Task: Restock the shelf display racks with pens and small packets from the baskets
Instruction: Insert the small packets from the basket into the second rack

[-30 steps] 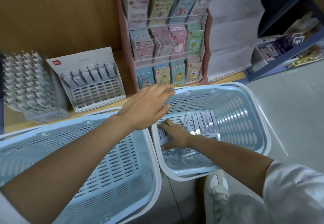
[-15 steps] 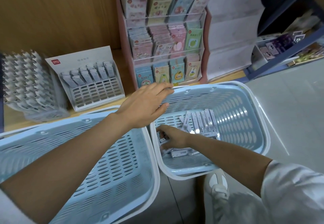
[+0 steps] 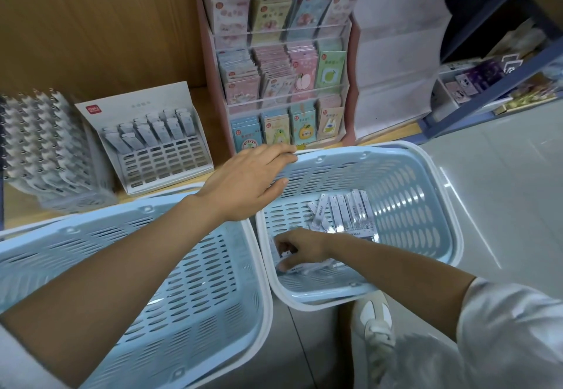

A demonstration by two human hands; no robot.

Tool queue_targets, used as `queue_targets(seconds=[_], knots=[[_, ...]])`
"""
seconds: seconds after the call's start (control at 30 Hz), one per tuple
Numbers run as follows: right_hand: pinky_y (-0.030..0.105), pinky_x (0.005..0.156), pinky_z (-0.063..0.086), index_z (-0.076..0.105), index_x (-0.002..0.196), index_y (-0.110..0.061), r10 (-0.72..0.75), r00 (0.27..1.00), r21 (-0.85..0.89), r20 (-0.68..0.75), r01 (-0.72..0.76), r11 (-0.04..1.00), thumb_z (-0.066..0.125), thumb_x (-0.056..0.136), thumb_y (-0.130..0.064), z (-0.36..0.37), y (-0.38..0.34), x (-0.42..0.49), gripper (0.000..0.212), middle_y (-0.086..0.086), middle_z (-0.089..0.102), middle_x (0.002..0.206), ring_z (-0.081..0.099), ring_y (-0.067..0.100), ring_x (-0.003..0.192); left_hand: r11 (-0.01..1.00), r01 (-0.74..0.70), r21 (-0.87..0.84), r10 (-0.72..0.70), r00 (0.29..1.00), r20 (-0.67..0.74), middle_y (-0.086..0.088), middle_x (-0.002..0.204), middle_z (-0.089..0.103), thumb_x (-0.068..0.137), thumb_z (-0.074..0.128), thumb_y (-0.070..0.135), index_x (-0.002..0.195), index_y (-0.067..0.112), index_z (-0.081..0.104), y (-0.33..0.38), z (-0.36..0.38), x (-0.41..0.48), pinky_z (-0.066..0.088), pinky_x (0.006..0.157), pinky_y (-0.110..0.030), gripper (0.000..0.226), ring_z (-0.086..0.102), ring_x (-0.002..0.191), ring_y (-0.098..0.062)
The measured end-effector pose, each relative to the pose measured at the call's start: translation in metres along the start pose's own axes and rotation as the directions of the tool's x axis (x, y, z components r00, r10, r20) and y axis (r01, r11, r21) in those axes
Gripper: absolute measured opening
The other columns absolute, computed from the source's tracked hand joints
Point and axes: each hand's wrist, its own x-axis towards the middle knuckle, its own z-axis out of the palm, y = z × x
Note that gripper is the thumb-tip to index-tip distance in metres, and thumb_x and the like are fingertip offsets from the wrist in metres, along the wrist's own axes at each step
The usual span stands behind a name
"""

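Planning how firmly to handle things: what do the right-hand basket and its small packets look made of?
Right-hand basket: moulded plastic, apparently; pale blue slotted walls, white rim, light sheen. Small packets: probably glossy plastic film or coated card, judging by glare; uncertain.

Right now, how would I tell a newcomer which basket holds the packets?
Find the tall pink rack of colourful cards. Below it, beside the left basket, sits the right basket, both pale blue, its far rim under the left hand. Only it shows slim white packets, which the right hand grips.
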Motion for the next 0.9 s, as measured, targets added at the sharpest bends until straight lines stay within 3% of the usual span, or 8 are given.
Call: queue_targets(seconds=[0.17, 0.3, 0.47, 0.53, 0.7, 0.8, 0.9], knots=[[0.025, 0.07, 0.041, 0.054, 0.09, -0.023, -0.005, 1.0, -0.011, 0.014, 0.005, 1.0, 0.075, 0.079, -0.02, -0.003, 0.005, 0.002, 0.024, -0.008, 0.053, 0.082, 0.05, 0.011, 0.075, 1.0, -0.006, -0.005, 0.006, 1.0, -0.002, 0.004, 0.151, 0.034, 0.102, 0.034, 0.038, 0.146, 0.02, 0.038, -0.001, 0.001, 0.0, 0.034, 0.11, -0.038, 0.047, 0.035, 0.136, -0.015], [0.035, 0.09, 0.052, 0.058, 0.121, -0.015, 0.054, 0.996, 0.132, -0.067, -0.044, 0.99, 0.07, 0.084, -0.014, -0.016, 0.009, -0.002, 0.039, 0.005, 0.062, 0.11, 0.061, 0.022, 0.101, 1.0, -0.012, -0.004, 0.012, 1.0, -0.009, 0.004, 0.152, 0.034, 0.103, 0.034, 0.038, 0.146, 0.019, 0.039, -0.002, 0.002, 0.0, 0.032, 0.11, -0.036, 0.047, 0.035, 0.136, -0.016], [0.02, 0.071, 0.053, 0.062, 0.115, -0.004, 0.067, 0.98, 0.363, -0.186, 0.005, 0.932, 0.07, 0.085, -0.008, -0.05, 0.006, -0.024, 0.032, 0.004, 0.066, 0.096, 0.063, 0.012, 0.082, 1.0, -0.007, -0.016, 0.007, 1.0, -0.008, 0.006, 0.151, 0.034, 0.1, 0.028, 0.042, 0.145, 0.021, 0.039, -0.003, 0.003, 0.001, 0.034, 0.108, -0.035, 0.05, 0.036, 0.134, -0.014], [0.022, 0.07, 0.054, 0.063, 0.11, -0.006, 0.055, 0.972, 0.426, -0.231, 0.05, 0.903, 0.069, 0.085, -0.007, -0.07, -0.003, -0.041, 0.026, 0.004, 0.068, 0.091, 0.064, 0.014, 0.077, 0.999, -0.001, -0.036, 0.001, 1.0, 0.0, 0.007, 0.15, 0.035, 0.099, 0.023, 0.045, 0.144, 0.022, 0.041, -0.004, 0.003, 0.002, 0.034, 0.107, -0.035, 0.053, 0.037, 0.133, -0.014], [0.025, 0.068, 0.053, 0.062, 0.107, -0.005, -0.089, 0.961, 0.561, -0.261, 0.226, 0.797, 0.064, 0.086, 0.002, -0.122, -0.037, -0.092, 0.022, 0.015, 0.069, 0.099, 0.064, 0.025, 0.091, 0.968, 0.067, -0.241, -0.08, 0.996, -0.043, 0.002, 0.141, 0.046, 0.094, 0.02, 0.052, 0.134, 0.018, 0.054, -0.002, -0.006, 0.006, 0.035, 0.107, -0.037, 0.062, 0.041, 0.13, -0.016], [0.022, 0.066, 0.05, 0.059, 0.111, 0.003, -0.135, 0.902, 0.561, -0.41, 0.366, 0.743, 0.063, 0.086, 0.004, -0.149, -0.064, -0.105, 0.025, 0.015, 0.07, 0.096, 0.064, 0.021, 0.083, 0.89, 0.107, -0.442, -0.185, 0.973, -0.137, 0.004, 0.123, 0.058, 0.095, 0.032, 0.053, 0.124, 0.018, 0.061, 0.005, -0.021, 0.009, 0.041, 0.095, -0.028, 0.054, 0.052, 0.114, -0.01], [0.023, 0.064, 0.049, 0.06, 0.106, -0.002, -0.149, 0.807, 0.555, -0.571, 0.514, 0.654, 0.067, 0.082, 0.0, -0.165, -0.094, -0.096, 0.024, 0.017, 0.068, 0.091, 0.059, 0.027, 0.076, 0.621, 0.17, -0.765, -0.302, 0.953, -0.033, 0.003, 0.098, 0.07, 0.094, 0.057, 0.041, 0.118, 0.018, 0.06, 0.019, -0.04, 0.01, 0.049, 0.078, -0.022, 0.033, 0.064, 0.085, -0.002]])
